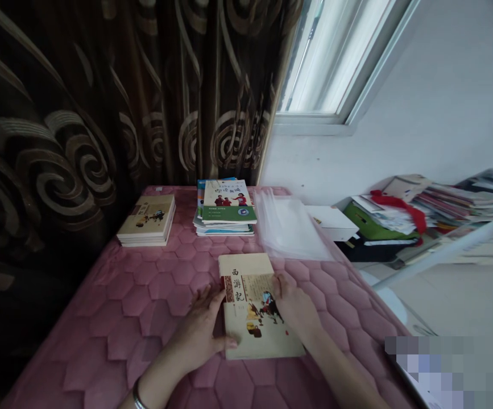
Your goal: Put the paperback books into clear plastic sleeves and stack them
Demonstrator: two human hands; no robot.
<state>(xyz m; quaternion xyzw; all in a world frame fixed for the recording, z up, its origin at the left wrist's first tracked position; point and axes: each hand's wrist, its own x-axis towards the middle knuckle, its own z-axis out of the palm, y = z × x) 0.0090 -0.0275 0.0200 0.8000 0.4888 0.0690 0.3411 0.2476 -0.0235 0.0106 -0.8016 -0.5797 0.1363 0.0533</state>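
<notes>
Forearms (340, 363) slanted in from the near side, a silvery bracelet (139, 396) round the left wrist. Between the two hands, towards the near part of a pink quilted surface (178, 289), was a cream book (267, 343) with dark characters and a small painted scene on its front. Its long axis pointed away from the person, so each hand met a long side. The left hand (199, 332) was at the left edge, thumb over the front near the lower corner, the other fingers along the side farther up; the right hand (295, 307) had its fingers curled in close at the opposite edge. Neither hand was nearer: both touched the book and held it between them. Whether its back rested flat or was slightly raised, I could not tell.

Beyond its far end, well apart from the left fingers, a stack of similar books (146, 218) sat to the left. Coloured booklets (229, 211) were piled in the middle, with clear plastic sleeves (293, 227) just beside them on the right. Past these were a white box (335, 221), heaped papers (446, 201) and a dark swirl-patterned curtain (165, 85).
</notes>
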